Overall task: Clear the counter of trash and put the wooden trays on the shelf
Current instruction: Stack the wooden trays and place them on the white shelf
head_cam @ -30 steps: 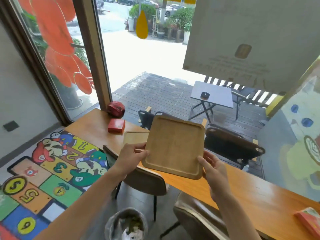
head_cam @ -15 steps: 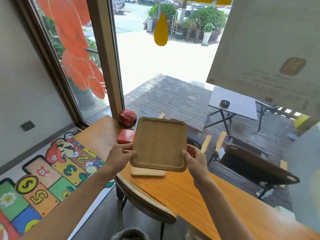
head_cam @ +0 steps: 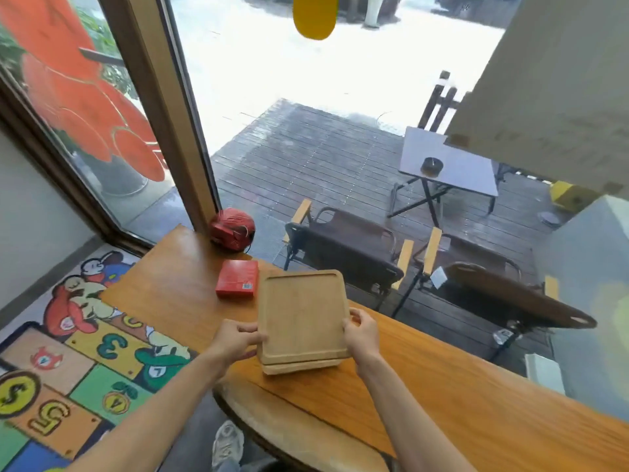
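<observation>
- Since half a second ago, the top tray (head_cam: 303, 313) has come down from mid-air onto the second tray (head_cam: 301, 366) lying on the counter (head_cam: 425, 396), so the two now sit stacked.
- We see both of the person's bare hands at the near end of the stack, one on each side.
- Left hand (head_cam: 235, 340): fingers curled around the left edge of the top tray, thumb on its upper face, pinching the rim.
- Right hand (head_cam: 362, 335): fingers wrapped on the right edge of the same tray, thumb on top, also gripping it.
- Only the front edge of the lower tray shows, peeking out beneath the upper one.
- The stack rests on the orange-brown wooden counter that runs along a large window.
- Just beyond the trays, to the left, a small red box (head_cam: 237, 278) lies flat on the counter, close to the stack; we cannot tell whether they touch.
- Farther back, at the window frame, sits a round red object (head_cam: 232, 229).
- Below the counter edge we see a curved chair back (head_cam: 296, 434) and the toe of a shoe (head_cam: 227, 444).
- To the left, the floor carries a bright cartoon hopscotch mat (head_cam: 68, 362) with numbers.
</observation>
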